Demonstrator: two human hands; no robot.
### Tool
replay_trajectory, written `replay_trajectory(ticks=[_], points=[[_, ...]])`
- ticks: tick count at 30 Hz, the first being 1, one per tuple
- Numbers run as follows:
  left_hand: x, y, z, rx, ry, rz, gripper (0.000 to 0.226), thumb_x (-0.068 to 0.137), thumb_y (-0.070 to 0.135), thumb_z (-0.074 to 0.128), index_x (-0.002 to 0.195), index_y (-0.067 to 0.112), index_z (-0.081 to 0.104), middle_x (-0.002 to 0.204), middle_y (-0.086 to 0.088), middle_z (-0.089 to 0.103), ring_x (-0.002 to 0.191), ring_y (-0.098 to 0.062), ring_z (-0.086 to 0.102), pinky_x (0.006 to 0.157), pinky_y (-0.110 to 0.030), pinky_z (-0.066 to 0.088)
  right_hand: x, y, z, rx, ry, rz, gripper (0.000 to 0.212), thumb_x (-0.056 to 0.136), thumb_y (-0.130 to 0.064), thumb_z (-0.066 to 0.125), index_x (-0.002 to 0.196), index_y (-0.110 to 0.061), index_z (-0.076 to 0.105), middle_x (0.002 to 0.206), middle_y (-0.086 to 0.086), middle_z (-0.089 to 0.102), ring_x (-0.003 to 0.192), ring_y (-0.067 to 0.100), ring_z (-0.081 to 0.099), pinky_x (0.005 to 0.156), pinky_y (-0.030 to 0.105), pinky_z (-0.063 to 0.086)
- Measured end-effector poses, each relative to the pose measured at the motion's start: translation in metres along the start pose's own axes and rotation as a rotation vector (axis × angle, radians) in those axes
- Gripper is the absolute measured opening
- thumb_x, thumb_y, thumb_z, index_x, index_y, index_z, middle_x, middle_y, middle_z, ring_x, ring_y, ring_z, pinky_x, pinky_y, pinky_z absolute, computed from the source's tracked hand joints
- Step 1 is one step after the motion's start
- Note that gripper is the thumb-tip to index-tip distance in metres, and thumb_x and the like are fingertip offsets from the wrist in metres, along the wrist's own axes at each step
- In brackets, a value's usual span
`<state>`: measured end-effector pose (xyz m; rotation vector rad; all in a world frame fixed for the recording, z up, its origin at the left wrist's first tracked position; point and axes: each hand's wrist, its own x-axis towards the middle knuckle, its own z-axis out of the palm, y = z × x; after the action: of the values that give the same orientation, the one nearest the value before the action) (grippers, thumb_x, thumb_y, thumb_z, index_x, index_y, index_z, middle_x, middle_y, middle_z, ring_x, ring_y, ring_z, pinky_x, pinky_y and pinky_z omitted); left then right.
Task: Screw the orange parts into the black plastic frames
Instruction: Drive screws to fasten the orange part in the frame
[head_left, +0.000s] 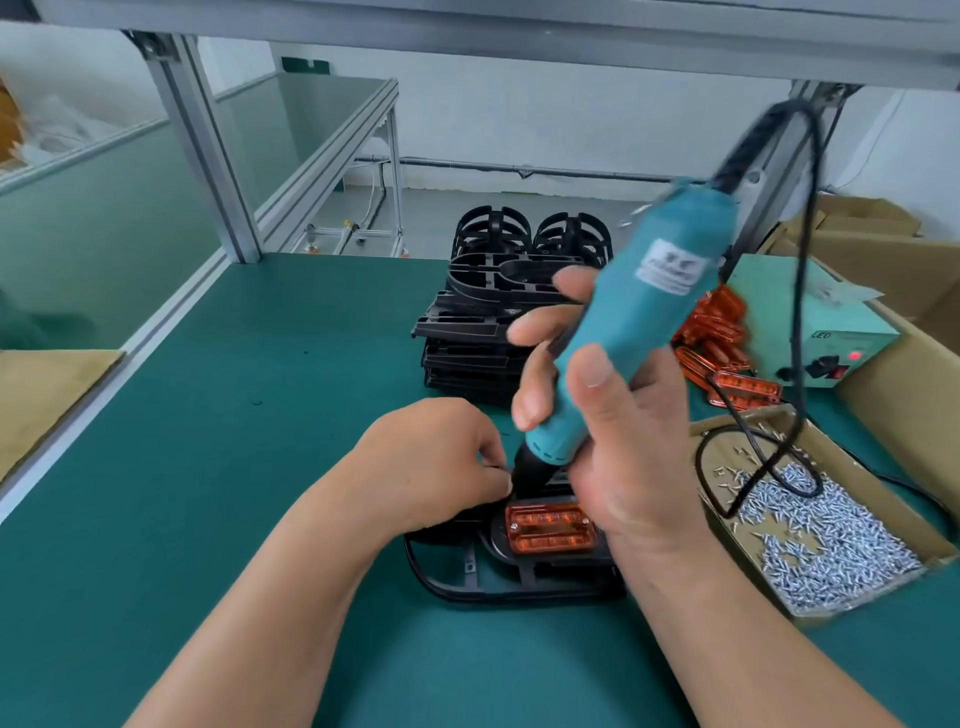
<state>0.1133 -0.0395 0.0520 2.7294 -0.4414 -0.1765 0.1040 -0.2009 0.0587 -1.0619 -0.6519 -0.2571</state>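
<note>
The right hand (623, 457) is clamped around the teal electric screwdriver (623, 332), fingers wrapped round the barrel and thumb pressed along its near side, with the tool tilted and its black nose pointing down. The left hand (436, 457) is curled, its fingertips (501, 480) bunched together and pinching at that black nose; whether a screw sits between them cannot be told. Just below the fingertips of both hands, the orange part (550, 527) lies seated in a black plastic frame (467, 577), which rests flat on the green mat (260, 415). Beyond the fingers stands a stack of black frames (483, 322). To the right of the right hand's fingers lie a pile of orange parts (722, 343), a cardboard tray of screws (831, 540) crossed by the black cable (800, 332), and a pale green power box (810, 322) with a red lamp lit. Well left of the left hand, an aluminium post (202, 150) rises from the bench edge, with a grey floor and white wall behind.
</note>
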Motion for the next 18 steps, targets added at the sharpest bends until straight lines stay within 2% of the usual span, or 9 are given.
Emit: replay_trajectory(ticks=[3, 6, 9, 11, 15, 18], points=[[-0.001, 0.001, 0.003, 0.058, 0.056, 0.015, 0.02, 0.084, 0.053, 0.067, 0.092, 0.036, 0.075, 0.067, 0.018, 0.057, 0.067, -0.004, 0.051, 0.057, -0.025, 0.035, 0.006, -0.007, -0.014, 0.006, 0.088, -0.013, 0.055, 0.098, -0.041, 0.074, 0.137, -0.01, 0.052, 0.114, 0.014, 0.066, 0.068, 0.02, 0.056, 0.066, 0.036, 0.048], [-0.003, 0.001, 0.004, 0.091, 0.049, 0.052, 0.028, 0.085, 0.055, 0.063, 0.105, 0.038, 0.075, 0.09, 0.017, 0.06, 0.09, -0.009, 0.057, 0.072, -0.028, 0.046, 0.011, -0.009, -0.028, 0.075, 0.208, 0.007, 0.043, 0.098, -0.039, 0.073, 0.131, -0.018, 0.056, 0.111, 0.009, 0.066, 0.069, 0.015, 0.056, 0.066, 0.03, 0.049], [-0.005, 0.004, 0.005, 0.074, 0.016, 0.07, 0.031, 0.086, 0.055, 0.063, 0.11, 0.038, 0.073, 0.106, 0.015, 0.064, 0.102, -0.011, 0.059, 0.085, -0.032, 0.053, 0.013, -0.008, -0.045, 0.113, 0.339, 0.022, 0.027, 0.108, -0.029, 0.059, 0.131, -0.017, 0.051, 0.107, 0.004, 0.066, 0.069, 0.012, 0.054, 0.066, 0.026, 0.048], [-0.005, 0.004, 0.005, 0.087, 0.006, 0.07, 0.03, 0.088, 0.051, 0.063, 0.114, 0.039, 0.072, 0.109, 0.014, 0.063, 0.105, -0.011, 0.06, 0.087, -0.032, 0.052, 0.015, -0.006, -0.053, 0.12, 0.409, 0.032, 0.021, 0.111, -0.026, 0.05, 0.13, -0.017, 0.05, 0.105, 0.002, 0.067, 0.068, 0.011, 0.054, 0.066, 0.025, 0.048], [-0.005, -0.001, 0.002, 0.15, 0.024, 0.051, 0.028, 0.09, 0.042, 0.061, 0.116, 0.038, 0.072, 0.102, 0.015, 0.057, 0.104, -0.012, 0.06, 0.084, -0.03, 0.051, 0.016, -0.004, -0.061, 0.138, 0.488, 0.058, 0.022, 0.11, -0.027, 0.052, 0.129, -0.016, 0.05, 0.102, 0.0, 0.067, 0.067, 0.011, 0.053, 0.065, 0.024, 0.048], [-0.007, -0.013, -0.003, 0.204, 0.023, 0.015, 0.027, 0.093, 0.041, 0.06, 0.117, 0.036, 0.072, 0.11, 0.014, 0.062, 0.106, -0.013, 0.061, 0.087, -0.034, 0.054, 0.015, -0.002, -0.064, 0.156, 0.498, 0.067, 0.023, 0.11, -0.027, 0.054, 0.129, -0.016, 0.05, 0.101, 0.001, 0.066, 0.067, 0.011, 0.053, 0.065, 0.024, 0.048]])
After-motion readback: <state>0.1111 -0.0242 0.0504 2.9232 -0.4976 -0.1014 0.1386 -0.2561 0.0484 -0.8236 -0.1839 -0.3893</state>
